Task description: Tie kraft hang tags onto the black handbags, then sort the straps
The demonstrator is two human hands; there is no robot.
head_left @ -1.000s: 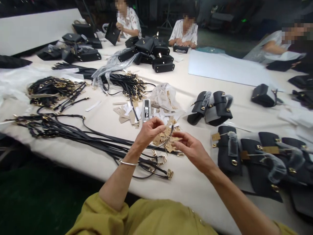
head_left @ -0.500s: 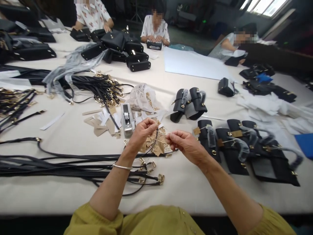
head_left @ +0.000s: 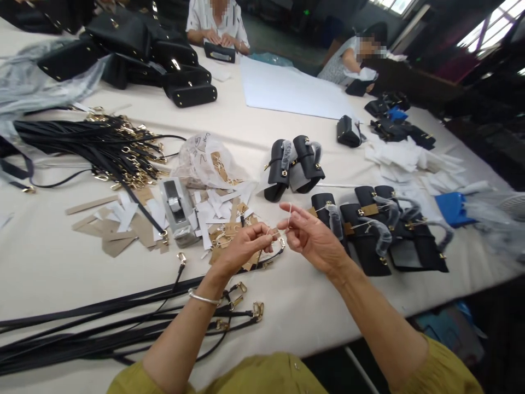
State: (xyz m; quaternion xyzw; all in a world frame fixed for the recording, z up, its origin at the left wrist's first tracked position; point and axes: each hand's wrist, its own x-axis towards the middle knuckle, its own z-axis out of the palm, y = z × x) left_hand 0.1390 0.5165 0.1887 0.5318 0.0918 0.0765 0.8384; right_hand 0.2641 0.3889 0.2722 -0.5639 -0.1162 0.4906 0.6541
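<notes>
My left hand (head_left: pixel 243 247) is closed in a pinch on a small tan paper tag and the end of a black strap with a gold clasp (head_left: pixel 275 247). My right hand (head_left: pixel 308 235) is closed too, pinching a thin white string (head_left: pixel 289 210) that runs from the tag. Both hands hover just above a heap of tan tags (head_left: pixel 228 232) on the white table (head_left: pixel 311 306). A silver bangle sits on my left wrist. Black straps with gold clasps (head_left: pixel 123 323) lie below my left arm.
A grey tape dispenser (head_left: pixel 177 210) and a plastic bag (head_left: pixel 207 160) lie beyond the tags. Black bags (head_left: pixel 375 232) in a row sit to the right, more bags (head_left: pixel 293 167) behind. A pile of straps (head_left: pixel 102 145) is at left. Two other people work at the far side.
The view has swung to the right and down. My hands have come closer together and lower, and my right hand now pulls the white string upward.
</notes>
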